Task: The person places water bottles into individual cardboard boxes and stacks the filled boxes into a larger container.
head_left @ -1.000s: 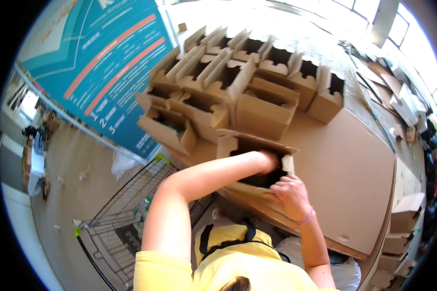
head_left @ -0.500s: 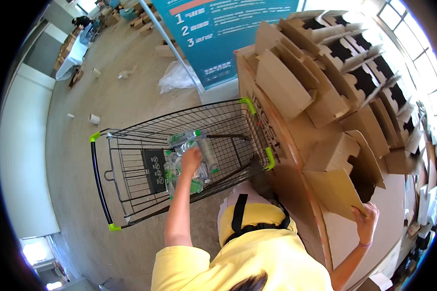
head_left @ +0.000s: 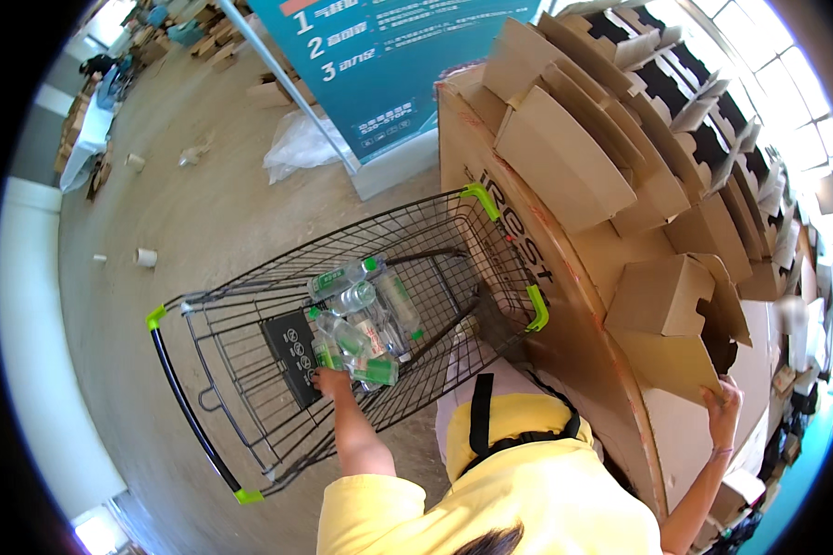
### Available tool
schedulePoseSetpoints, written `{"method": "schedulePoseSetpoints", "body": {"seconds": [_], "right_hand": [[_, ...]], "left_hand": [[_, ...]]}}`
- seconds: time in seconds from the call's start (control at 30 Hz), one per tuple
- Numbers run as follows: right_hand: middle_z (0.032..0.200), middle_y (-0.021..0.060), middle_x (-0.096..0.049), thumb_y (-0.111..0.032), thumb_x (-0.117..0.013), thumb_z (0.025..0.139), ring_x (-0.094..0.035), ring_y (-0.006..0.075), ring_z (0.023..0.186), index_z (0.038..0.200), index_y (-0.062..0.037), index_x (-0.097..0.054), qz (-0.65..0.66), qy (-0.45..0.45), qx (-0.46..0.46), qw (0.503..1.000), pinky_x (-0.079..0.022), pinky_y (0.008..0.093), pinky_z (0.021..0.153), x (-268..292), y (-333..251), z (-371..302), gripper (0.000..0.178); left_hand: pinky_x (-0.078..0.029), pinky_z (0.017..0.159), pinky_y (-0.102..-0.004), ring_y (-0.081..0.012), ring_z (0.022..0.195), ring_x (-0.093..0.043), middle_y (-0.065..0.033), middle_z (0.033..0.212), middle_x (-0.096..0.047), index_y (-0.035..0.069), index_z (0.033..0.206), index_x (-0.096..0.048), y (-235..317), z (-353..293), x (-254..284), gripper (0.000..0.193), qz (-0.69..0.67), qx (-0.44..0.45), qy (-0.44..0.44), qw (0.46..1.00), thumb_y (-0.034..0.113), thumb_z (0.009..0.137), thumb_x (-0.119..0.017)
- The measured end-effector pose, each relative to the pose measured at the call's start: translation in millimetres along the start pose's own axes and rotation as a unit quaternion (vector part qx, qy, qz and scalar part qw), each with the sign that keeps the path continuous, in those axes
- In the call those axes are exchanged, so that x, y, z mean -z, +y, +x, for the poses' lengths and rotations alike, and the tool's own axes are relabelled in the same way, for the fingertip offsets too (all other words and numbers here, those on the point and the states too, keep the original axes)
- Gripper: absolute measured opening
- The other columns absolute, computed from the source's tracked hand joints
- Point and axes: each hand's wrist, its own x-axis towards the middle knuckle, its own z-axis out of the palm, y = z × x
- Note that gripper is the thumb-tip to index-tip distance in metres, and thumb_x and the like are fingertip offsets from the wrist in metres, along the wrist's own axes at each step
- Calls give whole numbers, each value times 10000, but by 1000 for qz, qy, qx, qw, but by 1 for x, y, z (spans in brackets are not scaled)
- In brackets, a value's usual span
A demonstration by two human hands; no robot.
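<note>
and here we are, bent over a wire cart (head_left: 537,313), our left grip (head_left: 331,381) low among a jumble of clear plastic bottles (head_left: 345,335) with green caps. our fingers meet the near end of a green-labelled bottle (head_left: 325,353) lying just beside the cart's black panel (head_left: 290,359); whether they are closed around it, we can't tell from here, as the hand itself covers the contact.

over on the other side, our right grip (head_left: 723,400) is pinching the edge of a flap on an open cardboard box (head_left: 661,301), which sits on a brown surface (head_left: 680,449) near rows of open cartons (head_left: 564,162).

now, the handling! these bottles look smooth, so we judge them a little slippery, with thin walls that likely give under a squeeze. the filling doesn't read clearly; full, they'd be fairly weighty, empty, very light. either way, we fancy a wrap around the middle, or just below the cap. the flap seems light, stiff but bendable, best held by its free edge, thumb against fingers, without creasing it.
</note>
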Motion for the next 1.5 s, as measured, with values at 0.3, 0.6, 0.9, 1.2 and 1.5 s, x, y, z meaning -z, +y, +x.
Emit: {"method": "schedulePoseSetpoints", "body": {"seconds": [0.3, 0.6, 0.9, 1.2, 1.5], "right_hand": [[859, 148, -648, -131, -736, 782, -555, 380, 1114, 865, -11, -678, -54, -115, -45, 991, -408, 451, 985, 14, -23, 10, 157], [685, 144, -613, -87, -722, 714, -573, 350, 772, 768, -4, -683, -5, -39, 53, 998, -471, 428, 853, 8, -45, 14, 106], [716, 79, -638, -185, -739, 724, -579, 251, 785, 788, -58, -692, -28, -31, 118, 992, -473, 381, 838, 10, -49, 12, 150], [814, 65, -629, -178, -727, 745, -572, 270, 938, 772, -70, -638, -34, 69, 158, 985, -432, 416, 977, 8, -38, -8, 143], [841, 42, -584, -211, -734, 691, -558, 247, 930, 698, -100, -603, 17, 185, 117, 976, -426, 427, 959, -9, -25, -14, 172]], "left_hand": [[-552, 818, -492, -314, 1037, -623, -179, 1151, -569, -25, 1263, -417, 13, -7, -6, 858, 87, -19, 49, 995, 427, 674, -846], [-496, 891, -481, -314, 1073, -587, -121, 1167, -600, 20, 1285, -495, 27, -24, 12, 544, -705, 97, -350, 609, 244, 822, -671], [-384, 1070, -475, -330, 1214, -472, -126, 1306, -452, 45, 1386, -382, 177, -249, 226, 888, -666, -488, -436, 359, 332, 667, -818], [-503, 908, -389, -239, 1043, -604, -151, 1140, -615, 17, 1196, -542, 245, -549, 298, 675, -310, -816, -406, 271, 262, 638, -831], [-508, 791, -403, -387, 887, -643, -241, 892, -649, -23, 1018, -515, 277, -624, 205, 573, 115, -908, -214, 341, 174, 570, -815]]}}
